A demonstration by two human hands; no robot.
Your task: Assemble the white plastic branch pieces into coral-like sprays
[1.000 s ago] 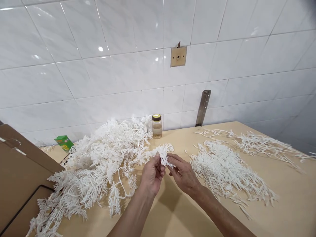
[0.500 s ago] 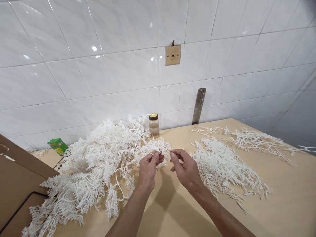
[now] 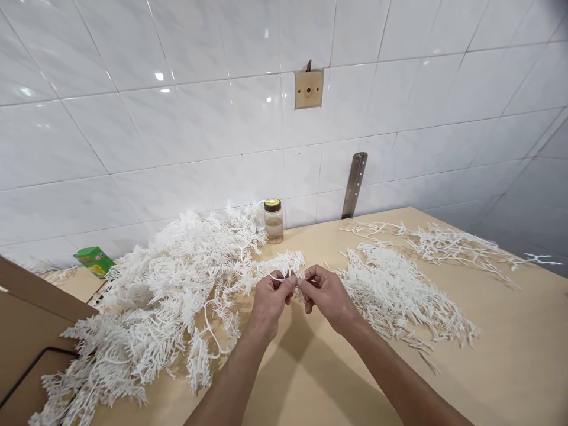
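A white artificial plant sprig [image 3: 287, 260] with feathery leaflets is pinched between the thumb and fingers of my left hand [image 3: 268, 303]. My right hand [image 3: 328, 297] is closed in a pinch on the same sprig, its fingertips right beside the left ones. Exactly which piece lies between the right fingertips is partly hidden. To the left spreads a large tangled heap of white artificial foliage [image 3: 186, 266]. Right of my hands lies a flatter pile of small white sprigs [image 3: 399, 290]. Bare white branching stems [image 3: 457, 249] lie behind it, some reaching past the table's right edge.
A jar with a yellow-topped dark lid [image 3: 274, 223] stands at the back by the tiled wall. At the left are a green box [image 3: 94, 261] and a brown cardboard box [image 3: 35, 331]. A metal strip [image 3: 354, 186] leans on the wall behind the wooden table [image 3: 341, 378].
My right hand has moved left and now meets my left hand at the sprig; before, a gap lay between them. The whole view has shifted slightly.
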